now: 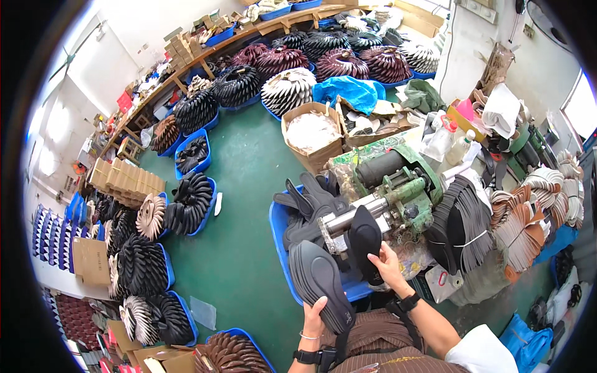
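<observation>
My left hand (pixel 315 317) is closed round the heel end of a fanned stack of dark grey shoe insoles (pixel 316 273). Between the fingers and thumb of my right hand (pixel 389 266) is a single black insole (pixel 364 233), held upright by its edge. This insole stands in front of the metal roller (pixel 356 214) of a green machine (pixel 415 186); whether they touch I cannot tell. Below the roller, a blue basin (pixel 278 217) holds loose dark insoles (pixel 305 205).
Tied bundles of dark insoles (pixel 457 224) stand right of the machine, near brown and white ones (pixel 528 211). An open carton (pixel 311 155) is beyond it. Blue tubs of coiled insoles (pixel 189 202) line the green floor (pixel 249 161) at left and back. A long wooden bench (pixel 205 53) runs behind.
</observation>
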`<state>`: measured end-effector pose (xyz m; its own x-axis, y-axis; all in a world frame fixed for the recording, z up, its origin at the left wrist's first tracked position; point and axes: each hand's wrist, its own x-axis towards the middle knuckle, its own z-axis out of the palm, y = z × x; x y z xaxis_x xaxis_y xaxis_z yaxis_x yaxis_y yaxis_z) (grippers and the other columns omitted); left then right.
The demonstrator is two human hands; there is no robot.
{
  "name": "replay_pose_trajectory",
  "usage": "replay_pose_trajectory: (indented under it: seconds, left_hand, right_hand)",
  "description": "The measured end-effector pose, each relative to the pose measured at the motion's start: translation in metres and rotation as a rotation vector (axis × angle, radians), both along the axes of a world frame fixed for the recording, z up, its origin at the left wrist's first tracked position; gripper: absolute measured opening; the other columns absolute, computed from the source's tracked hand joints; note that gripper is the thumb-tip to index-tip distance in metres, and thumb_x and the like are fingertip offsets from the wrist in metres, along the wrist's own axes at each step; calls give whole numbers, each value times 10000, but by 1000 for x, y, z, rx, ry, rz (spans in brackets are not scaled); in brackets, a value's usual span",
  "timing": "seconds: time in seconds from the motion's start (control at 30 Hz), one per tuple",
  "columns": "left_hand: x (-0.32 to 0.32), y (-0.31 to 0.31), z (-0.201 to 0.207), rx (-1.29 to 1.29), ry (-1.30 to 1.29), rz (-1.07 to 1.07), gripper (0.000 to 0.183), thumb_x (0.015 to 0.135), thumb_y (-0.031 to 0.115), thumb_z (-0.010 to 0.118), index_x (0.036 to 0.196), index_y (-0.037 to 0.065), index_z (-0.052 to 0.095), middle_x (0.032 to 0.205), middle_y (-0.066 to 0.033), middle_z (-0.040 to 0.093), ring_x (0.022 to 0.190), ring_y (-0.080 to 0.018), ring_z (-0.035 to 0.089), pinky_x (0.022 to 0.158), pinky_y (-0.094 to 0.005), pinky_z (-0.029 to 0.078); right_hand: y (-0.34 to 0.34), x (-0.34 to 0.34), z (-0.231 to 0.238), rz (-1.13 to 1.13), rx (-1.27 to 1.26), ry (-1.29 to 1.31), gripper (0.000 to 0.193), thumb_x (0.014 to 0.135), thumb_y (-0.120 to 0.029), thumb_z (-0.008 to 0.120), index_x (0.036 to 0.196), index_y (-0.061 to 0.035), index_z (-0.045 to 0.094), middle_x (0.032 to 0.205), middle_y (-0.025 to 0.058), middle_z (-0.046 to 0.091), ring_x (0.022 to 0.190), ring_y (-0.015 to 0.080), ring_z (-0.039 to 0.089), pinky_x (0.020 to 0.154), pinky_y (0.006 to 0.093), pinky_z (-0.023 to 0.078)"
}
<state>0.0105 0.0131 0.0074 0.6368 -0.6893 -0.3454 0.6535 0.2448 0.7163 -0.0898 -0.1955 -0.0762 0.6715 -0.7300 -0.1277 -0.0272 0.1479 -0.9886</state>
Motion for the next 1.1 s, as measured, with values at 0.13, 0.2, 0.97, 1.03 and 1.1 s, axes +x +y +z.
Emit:
replay_pose_trajectory:
  seconds: [0.13,0.2,0.97,1.03,1.1]
  left_hand:
    - [1,2,3,19,-50,0,624,793,125,606,1318,-51,319,1164,-224,536,1001,-378,597,872,-474,517]
    - [3,-7,1,47,-75,-10,609,787,111,618,1307,-51,347,1163,-210,546,1006,-350,599,885,-447,508]
    - [-12,-21,-19,257,-418,73,535,742,54,757,1199,-50,500,1157,-123,577,1030,-210,564,931,-321,434]
    - [-11,-22,-8,236,-351,42,526,744,48,748,1201,-47,504,1153,-118,583,1029,-206,567,933,-321,436]
    - [-11,-22,8,255,-333,41,523,746,40,737,1208,-44,504,1154,-115,586,1033,-202,567,938,-325,436]
  right_hand:
    - [39,-16,22,3,110,-79,288,857,-62,645,1116,19,548,972,15,627,865,49,547,735,224,458]
    - [37,-20,8,-87,263,-32,232,890,-56,592,1097,38,547,956,89,662,827,126,629,704,269,517]
    - [57,-39,41,82,361,-87,387,815,71,629,1189,11,549,1101,52,632,987,116,586,868,256,472]
    - [50,-46,32,93,316,-85,380,818,69,629,1187,13,552,1094,45,633,980,105,584,863,252,472]
    - [48,-51,33,163,315,-16,370,823,72,623,1183,13,556,1084,38,635,966,90,580,849,242,473]
